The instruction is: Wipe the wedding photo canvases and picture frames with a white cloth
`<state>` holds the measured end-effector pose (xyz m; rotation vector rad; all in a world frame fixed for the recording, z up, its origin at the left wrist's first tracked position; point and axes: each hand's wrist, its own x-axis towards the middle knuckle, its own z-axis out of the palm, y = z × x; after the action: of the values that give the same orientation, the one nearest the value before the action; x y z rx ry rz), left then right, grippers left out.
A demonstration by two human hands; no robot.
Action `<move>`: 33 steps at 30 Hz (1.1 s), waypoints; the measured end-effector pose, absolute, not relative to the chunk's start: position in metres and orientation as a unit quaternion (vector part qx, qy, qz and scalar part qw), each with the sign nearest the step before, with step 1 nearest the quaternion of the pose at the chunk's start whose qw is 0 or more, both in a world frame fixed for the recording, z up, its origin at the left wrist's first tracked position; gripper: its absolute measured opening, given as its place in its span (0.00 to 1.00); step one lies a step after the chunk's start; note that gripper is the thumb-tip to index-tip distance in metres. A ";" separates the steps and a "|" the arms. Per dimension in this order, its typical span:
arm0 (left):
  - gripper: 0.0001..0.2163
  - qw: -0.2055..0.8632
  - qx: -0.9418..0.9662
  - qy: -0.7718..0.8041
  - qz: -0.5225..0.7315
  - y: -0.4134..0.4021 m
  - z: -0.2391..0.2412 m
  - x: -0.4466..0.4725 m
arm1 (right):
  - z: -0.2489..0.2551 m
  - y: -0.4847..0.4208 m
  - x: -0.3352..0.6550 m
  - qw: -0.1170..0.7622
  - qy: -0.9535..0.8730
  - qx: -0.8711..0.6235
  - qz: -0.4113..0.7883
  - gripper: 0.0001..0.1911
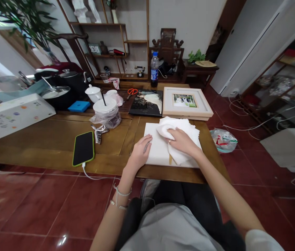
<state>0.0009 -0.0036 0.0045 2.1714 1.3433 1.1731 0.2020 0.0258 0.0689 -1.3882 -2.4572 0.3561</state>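
thin silvery bracelets (119,199) sit behind the left hand (140,153); pale short-sleeved top (175,226), dark trousers (186,195).

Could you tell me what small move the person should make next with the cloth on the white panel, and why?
Probably slide the right hand with the white cloth leftward across the white panel. The cloth is bunched under that hand on the panel's right part, the left strip lies bare, and the left hand rests at its left edge, seemingly steadying it.
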 end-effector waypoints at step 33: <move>0.12 0.158 0.764 0.459 0.426 -0.001 -0.001 -0.001 | 0.077 -0.056 0.321 0.108 -0.834 -0.540 0.040 0.16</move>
<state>-0.0007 -0.0013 -0.0013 2.1852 1.3124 1.2181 0.3205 -0.0558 0.0774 -1.5881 -2.4540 0.1178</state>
